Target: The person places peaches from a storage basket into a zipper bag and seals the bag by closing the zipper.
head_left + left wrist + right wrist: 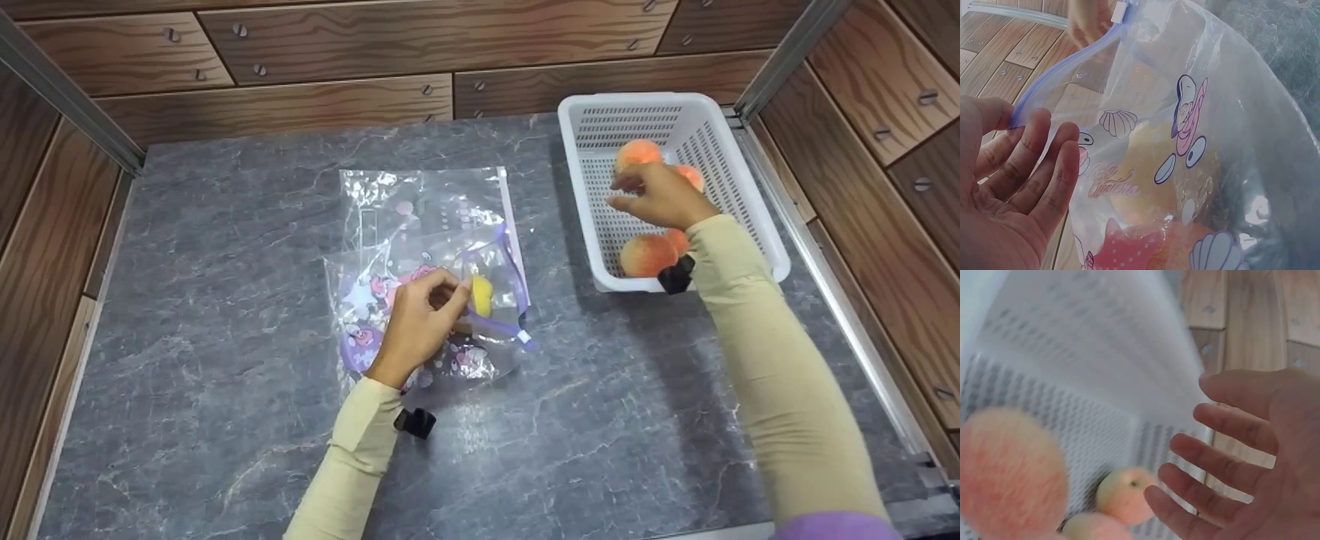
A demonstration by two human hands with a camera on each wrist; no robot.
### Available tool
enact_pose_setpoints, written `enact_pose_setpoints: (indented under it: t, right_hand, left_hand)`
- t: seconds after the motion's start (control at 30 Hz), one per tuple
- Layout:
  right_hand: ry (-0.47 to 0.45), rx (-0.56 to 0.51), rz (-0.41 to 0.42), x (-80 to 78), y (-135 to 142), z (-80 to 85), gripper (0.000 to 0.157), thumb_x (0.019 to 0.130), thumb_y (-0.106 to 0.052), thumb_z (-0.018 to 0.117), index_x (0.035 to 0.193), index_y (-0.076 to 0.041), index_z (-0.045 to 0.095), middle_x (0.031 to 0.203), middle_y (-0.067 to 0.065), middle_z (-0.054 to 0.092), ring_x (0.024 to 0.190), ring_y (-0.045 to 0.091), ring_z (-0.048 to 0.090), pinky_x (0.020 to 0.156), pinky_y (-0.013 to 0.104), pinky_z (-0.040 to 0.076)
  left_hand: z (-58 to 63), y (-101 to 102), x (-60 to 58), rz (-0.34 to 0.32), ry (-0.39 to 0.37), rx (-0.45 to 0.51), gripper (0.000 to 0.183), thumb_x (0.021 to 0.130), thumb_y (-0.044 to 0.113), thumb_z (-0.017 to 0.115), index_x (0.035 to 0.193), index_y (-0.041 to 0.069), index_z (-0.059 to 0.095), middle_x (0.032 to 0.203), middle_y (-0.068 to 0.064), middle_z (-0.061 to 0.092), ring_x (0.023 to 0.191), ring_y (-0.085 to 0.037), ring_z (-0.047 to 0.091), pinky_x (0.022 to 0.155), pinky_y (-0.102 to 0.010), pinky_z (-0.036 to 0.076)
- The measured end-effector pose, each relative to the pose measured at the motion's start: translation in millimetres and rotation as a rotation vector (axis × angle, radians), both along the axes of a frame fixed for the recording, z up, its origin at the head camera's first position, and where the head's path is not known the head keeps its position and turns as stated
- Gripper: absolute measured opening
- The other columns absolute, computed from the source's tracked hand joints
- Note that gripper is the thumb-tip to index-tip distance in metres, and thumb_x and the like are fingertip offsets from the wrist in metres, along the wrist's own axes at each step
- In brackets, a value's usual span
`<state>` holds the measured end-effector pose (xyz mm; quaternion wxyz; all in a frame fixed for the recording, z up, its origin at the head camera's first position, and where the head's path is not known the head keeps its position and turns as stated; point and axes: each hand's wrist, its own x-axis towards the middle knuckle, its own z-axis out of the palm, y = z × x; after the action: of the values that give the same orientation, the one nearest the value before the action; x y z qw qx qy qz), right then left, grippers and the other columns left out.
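A clear plastic slider zip bag (1145,129) with a purple edge and printed shells lies on the table. My left hand (424,319) pinches the bag's purple zip edge (1050,73) between thumb and finger. Through the film show a yellow fruit (481,295) and, in the left wrist view, a reddish-orange round shape low in the bag. My right hand (660,196) is over the white basket (581,217), its fingers spread and holding nothing. Several peaches lie in the basket, among them one large peach (648,255) at the near end and another peach (638,154) farther back.
Another clear bag (420,199) with a pale zip strip lies flat beneath the first, reaching farther back. The grey marble-patterned table (225,315) has wood-patterned walls (322,45) on its far, left and right sides. A metal rail (840,300) runs along the right edge.
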<state>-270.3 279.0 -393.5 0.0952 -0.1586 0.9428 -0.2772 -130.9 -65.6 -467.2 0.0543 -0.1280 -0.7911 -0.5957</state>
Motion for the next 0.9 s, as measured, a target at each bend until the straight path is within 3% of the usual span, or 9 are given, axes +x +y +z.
enact_pose_setpoints:
  t: [0.23, 0.33, 0.47, 0.57, 0.77, 0.9]
  right_hand:
    - [-0.234, 0.142, 0.018, -3.6, 20, -17.1, 0.044, 0.098, -0.024, 0.066, 0.124, 0.01, 0.06, 0.126, 0.037, 0.057, 0.116, 0.05, 0.056, 0.097, 0.061, 0.047]
    - [-0.313, 0.18, 0.012, -2.1, 25, -23.4, 0.048, 0.099, -0.029, 0.065, 0.128, 0.01, 0.058, 0.126, 0.035, 0.057, 0.108, 0.045, 0.058, 0.085, 0.053, 0.054]
    - [-0.369, 0.184, 0.005, -0.6, 28, -27.2, 0.051, 0.098, -0.03, 0.066, 0.132, 0.008, 0.057, 0.122, 0.031, 0.059, 0.078, 0.029, 0.06, 0.055, 0.036, 0.053]
    - [-0.39, 0.18, 0.011, 0.0, 29, -26.4, 0.051, 0.095, -0.028, 0.069, 0.131, 0.007, 0.058, 0.12, 0.028, 0.058, 0.065, 0.02, 0.054, 0.047, 0.03, 0.047]
    - [-0.401, 0.263, 0.087, 2.2, 31, -22.5, 0.055, 0.084, -0.025, 0.081, 0.124, 0.009, 0.062, 0.116, 0.024, 0.062, 0.09, 0.027, 0.058, 0.069, 0.032, 0.05]
    - [-0.421, 0.268, 0.105, 3.3, 32, -23.9, 0.06, 0.079, -0.019, 0.084, 0.126, 0.01, 0.06, 0.109, 0.021, 0.065, 0.088, 0.026, 0.059, 0.07, 0.032, 0.051]
  left_hand:
    - [0.2, 1, 2.3, -0.004, -0.014, -0.004, 0.015, 0.098, 0.013, 0.067, 0.086, 0.004, 0.069, 0.077, -0.005, 0.07, 0.068, -0.016, 0.064, 0.065, -0.028, 0.058]
    - [-0.2, 0, 2.5, -0.01, -0.013, -0.01, 0.015, 0.098, 0.013, 0.066, 0.086, 0.004, 0.069, 0.077, -0.005, 0.07, 0.067, -0.015, 0.063, 0.065, -0.028, 0.058]
    - [0.1, 0, 1.6, -0.008, -0.007, -0.012, 0.015, 0.098, 0.012, 0.066, 0.086, 0.005, 0.069, 0.077, -0.004, 0.07, 0.067, -0.014, 0.063, 0.065, -0.029, 0.058]
    - [0.7, -1, 1.0, -0.008, -0.006, -0.007, 0.015, 0.098, 0.013, 0.066, 0.086, 0.005, 0.07, 0.077, -0.004, 0.07, 0.067, -0.014, 0.063, 0.065, -0.029, 0.058]
    - [1.5, -1, 0.2, -0.012, -0.002, -0.011, 0.015, 0.098, 0.013, 0.066, 0.086, 0.004, 0.07, 0.077, -0.004, 0.069, 0.068, -0.015, 0.063, 0.065, -0.028, 0.057]
    - [0.8, -1, -0.4, -0.009, -0.001, -0.002, 0.017, 0.098, 0.014, 0.066, 0.086, 0.003, 0.07, 0.076, -0.005, 0.069, 0.067, -0.016, 0.063, 0.064, -0.026, 0.056]
